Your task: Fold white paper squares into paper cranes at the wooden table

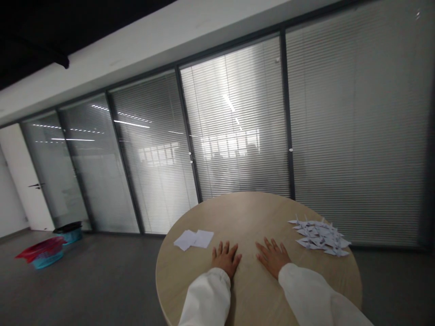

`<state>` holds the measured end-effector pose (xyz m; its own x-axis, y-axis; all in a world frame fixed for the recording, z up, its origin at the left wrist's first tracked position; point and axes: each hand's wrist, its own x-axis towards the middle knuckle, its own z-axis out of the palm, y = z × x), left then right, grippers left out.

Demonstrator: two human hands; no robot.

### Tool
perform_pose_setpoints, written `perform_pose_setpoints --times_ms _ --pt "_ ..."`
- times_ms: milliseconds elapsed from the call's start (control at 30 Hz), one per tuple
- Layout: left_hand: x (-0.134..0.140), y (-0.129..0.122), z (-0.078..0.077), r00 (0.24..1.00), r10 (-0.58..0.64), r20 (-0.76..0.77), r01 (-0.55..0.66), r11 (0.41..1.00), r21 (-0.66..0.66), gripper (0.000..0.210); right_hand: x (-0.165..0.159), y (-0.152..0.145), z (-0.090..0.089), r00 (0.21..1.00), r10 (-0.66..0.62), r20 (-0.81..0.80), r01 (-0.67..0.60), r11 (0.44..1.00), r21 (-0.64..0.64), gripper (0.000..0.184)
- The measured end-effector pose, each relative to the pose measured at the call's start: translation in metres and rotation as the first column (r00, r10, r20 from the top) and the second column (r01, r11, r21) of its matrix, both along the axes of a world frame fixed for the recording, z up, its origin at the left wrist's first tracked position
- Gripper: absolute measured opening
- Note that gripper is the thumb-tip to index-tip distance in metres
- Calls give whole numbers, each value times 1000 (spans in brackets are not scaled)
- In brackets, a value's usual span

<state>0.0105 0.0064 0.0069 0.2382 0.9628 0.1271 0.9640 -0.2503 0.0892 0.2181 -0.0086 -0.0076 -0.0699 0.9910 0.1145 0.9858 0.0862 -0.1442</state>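
Observation:
My left hand (226, 259) lies flat on the round wooden table (251, 294), fingers spread and nothing in them. Just beyond it, to the left, are a few square sheets of white paper (203, 238), partly overlapping. My right hand (273, 257) also rests palm down on the tabletop with its fingers apart, holding nothing. To its right sits a cluster of folded white paper pieces (321, 236) with pointed tips, packed close together; they look like paper cranes. Neither hand touches the paper. White sleeves cover both my wrists.
Glass partition panels with blinds (241, 136) stand behind the table. On the grey floor at the left are a blue basin with a red bag (42, 249) and another blue basin with a black bag (70, 231). A white door (25, 176) is at the far left.

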Motion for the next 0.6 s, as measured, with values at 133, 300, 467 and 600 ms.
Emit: perform_pose_setpoints --times_ms 133,300,467,600 --pt "0 -2 2 1000 -2 -1 2 1000 -13 58 0 -1 2 1000 -3 4 3 1000 -9 52" --pt "0 -3 3 1000 2 -14 -3 1000 -17 57 -1 -2 3 1000 -6 5 6 1000 -4 52" --pt "-1 -3 3 1000 5 -16 -5 1000 -14 57 -2 -3 3 1000 -3 13 4 1000 -7 52" --pt "-2 -2 2 1000 5 -18 -5 1000 -9 57 -2 -3 4 1000 -6 9 7 1000 -7 52"
